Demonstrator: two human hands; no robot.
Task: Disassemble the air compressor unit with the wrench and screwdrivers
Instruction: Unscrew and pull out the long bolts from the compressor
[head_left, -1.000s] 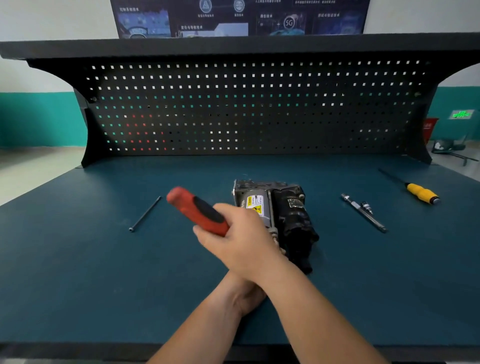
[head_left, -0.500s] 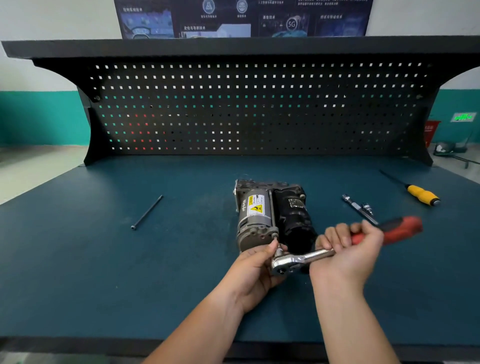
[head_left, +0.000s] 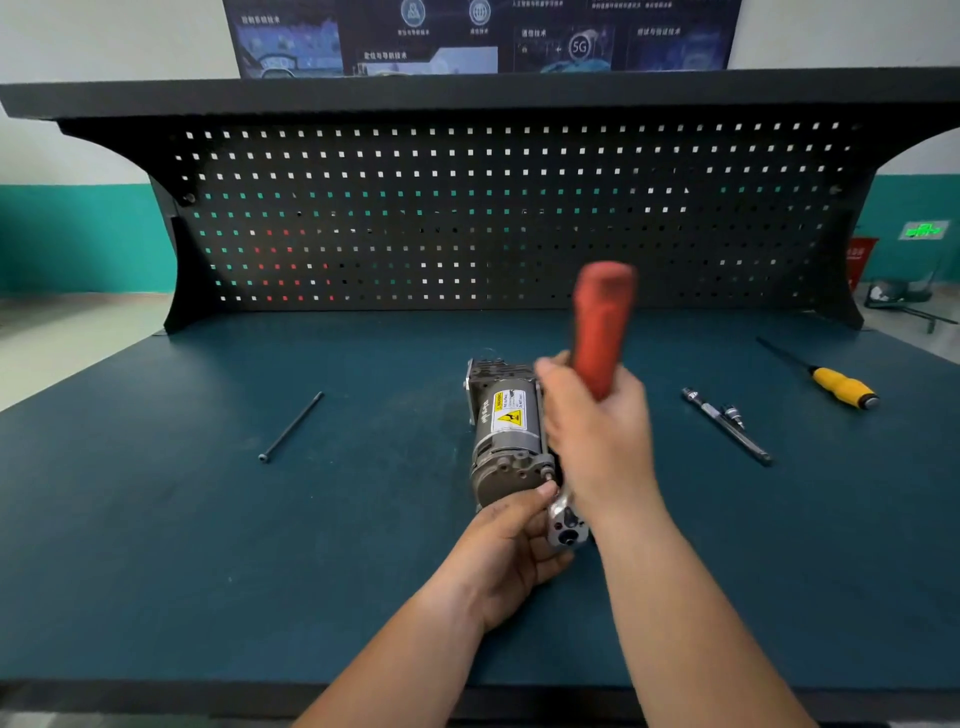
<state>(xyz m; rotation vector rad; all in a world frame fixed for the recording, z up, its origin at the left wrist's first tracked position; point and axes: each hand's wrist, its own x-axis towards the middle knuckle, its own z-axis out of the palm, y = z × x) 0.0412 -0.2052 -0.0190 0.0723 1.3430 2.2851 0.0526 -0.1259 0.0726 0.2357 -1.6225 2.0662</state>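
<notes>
The air compressor unit (head_left: 506, 431), a grey metal cylinder with a yellow warning label and a black part behind my right hand, lies mid-bench. My right hand (head_left: 597, 436) grips the red handle of the ratchet wrench (head_left: 602, 327), which points up and away, blurred by motion. The wrench's chrome head (head_left: 567, 525) sits at the unit's near end. My left hand (head_left: 511, 545) holds that head, thumb against the unit's near end. A yellow-handled screwdriver (head_left: 841, 387) lies at the far right.
A long black bolt (head_left: 291, 427) lies on the bench left of the unit. A chrome extension bar with a small socket (head_left: 727, 423) lies to the right. A black pegboard (head_left: 467, 218) stands along the back of the blue-green bench top (head_left: 156, 519).
The red wrench handle swung from the left to the far right, then up to point away from me. My left hand stays at the wrench head by the unit's near end.
</notes>
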